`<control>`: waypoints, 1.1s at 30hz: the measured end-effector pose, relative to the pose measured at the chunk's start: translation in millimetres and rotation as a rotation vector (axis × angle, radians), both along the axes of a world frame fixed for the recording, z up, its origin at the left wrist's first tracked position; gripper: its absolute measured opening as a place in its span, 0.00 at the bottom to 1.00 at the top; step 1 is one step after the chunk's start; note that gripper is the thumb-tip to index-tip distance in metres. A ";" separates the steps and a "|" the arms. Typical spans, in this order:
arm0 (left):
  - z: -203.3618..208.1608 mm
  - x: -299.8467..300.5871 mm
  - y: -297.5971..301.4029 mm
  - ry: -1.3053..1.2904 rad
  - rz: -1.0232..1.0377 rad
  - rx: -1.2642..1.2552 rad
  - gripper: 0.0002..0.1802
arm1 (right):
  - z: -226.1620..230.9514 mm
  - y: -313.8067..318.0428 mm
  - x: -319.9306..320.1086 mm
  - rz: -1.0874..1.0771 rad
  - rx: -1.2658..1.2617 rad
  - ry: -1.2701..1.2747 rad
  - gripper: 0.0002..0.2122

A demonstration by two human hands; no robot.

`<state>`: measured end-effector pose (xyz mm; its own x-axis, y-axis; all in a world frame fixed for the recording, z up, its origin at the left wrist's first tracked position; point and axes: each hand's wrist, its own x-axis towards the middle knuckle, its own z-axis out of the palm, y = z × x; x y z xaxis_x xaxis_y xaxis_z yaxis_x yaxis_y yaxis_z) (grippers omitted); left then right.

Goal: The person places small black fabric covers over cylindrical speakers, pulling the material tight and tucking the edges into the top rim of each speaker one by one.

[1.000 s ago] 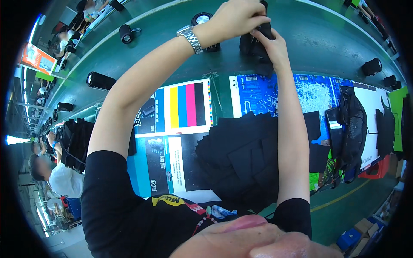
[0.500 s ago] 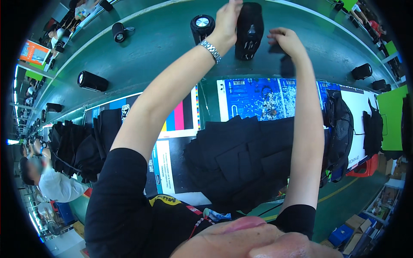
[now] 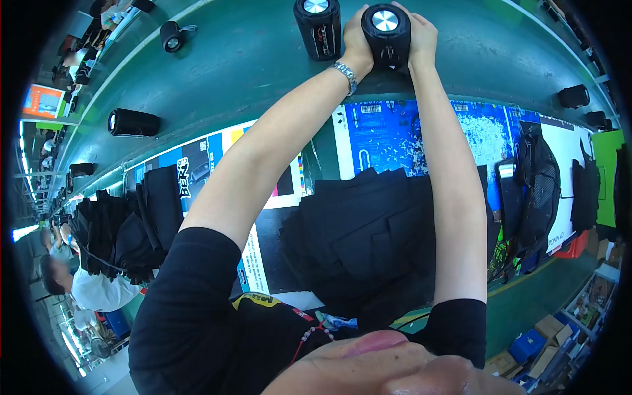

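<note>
A black cylindrical speaker (image 3: 388, 47) with a shiny silver disc on its end is between my two hands at the far side of the green work surface. My left hand (image 3: 357, 41) closes on its left side; a metal watch is on that wrist. Around the right side wraps my right hand (image 3: 423, 38), its fingers partly hidden behind the speaker. Just left of them stands a second black speaker (image 3: 318, 31), untouched, its silver disc at the upper frame edge. Below my forearms lies a wide pile of black fabric pieces (image 3: 368, 237).
More black speakers lie along the green surface (image 3: 230, 79), including one at left (image 3: 133, 122) and one at right (image 3: 574, 97). Printed blue sheets (image 3: 382, 135) cover the near bench. A black mesh bag (image 3: 541, 191) is at right. Another person (image 3: 99, 289) sits at left.
My right hand has come in from the right and closed on the speaker with my left. The speaker has turned so its silver disc now faces me. The view has shifted slightly.
</note>
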<state>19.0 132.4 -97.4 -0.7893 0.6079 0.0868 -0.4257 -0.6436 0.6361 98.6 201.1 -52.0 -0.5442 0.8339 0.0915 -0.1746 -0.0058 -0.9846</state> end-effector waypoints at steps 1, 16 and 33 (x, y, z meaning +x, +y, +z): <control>-9.2 12.1 12.9 0.079 0.013 -0.041 0.18 | -14.5 22.2 9.5 -0.052 0.010 0.071 0.11; 65.9 70.7 -89.4 0.272 -0.090 -0.541 0.31 | 46.9 74.2 101.4 -0.705 -0.002 -0.218 0.22; 143.8 93.0 -266.0 0.241 -0.009 -0.270 0.09 | 102.1 -220.9 92.2 0.289 -0.151 0.319 0.14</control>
